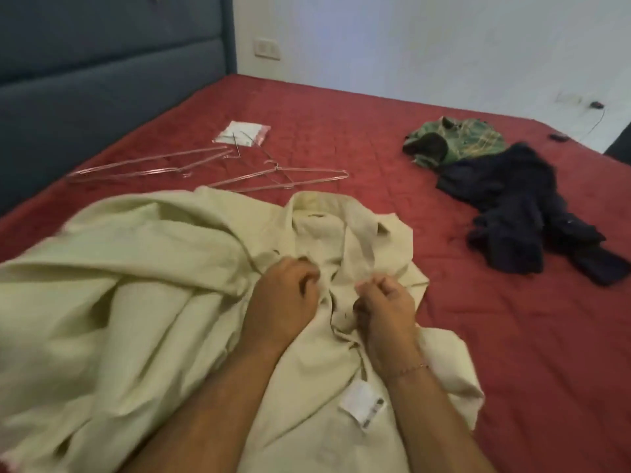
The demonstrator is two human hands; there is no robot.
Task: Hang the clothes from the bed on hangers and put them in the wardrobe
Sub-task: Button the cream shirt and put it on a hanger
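- Shirt [170, 285], cream, lay crumpled across the near side of the bed [478, 336], collar end pointing away from the person and its body bunched off toward the near left.
- Left hand [283, 295] sat on the front opening just below the collar, fingers [307, 278] curled in and pinching a fold of the cloth.
- Right hand [382, 308] was just beside it, across the placket, fingers curled and gripping the opposite edge of the fabric; a thin bracelet showed at that wrist.
- Both hands looked busy at the button line, so my read was that the shirt was being opened or straightened before a hanger goes in; whether a button was actually between the fingers was too small to tell.
- A white label [363, 402] showed on the cloth near the right forearm.
- Hangers [280, 180], thin wire ones, lay beyond the collar on the bed, long axes running roughly left to right; the nearest nearly touched the shirt's far edge.
- The key line-up: the hangers sat straight ahead of both hands and slightly left, so the left hand looked the nearer one for the reach.
- Dark garment [522, 213] and green plaid one [457, 138] waited well apart on the far right, not yet hung.
- Small packet [242, 133] rested past the hangers.
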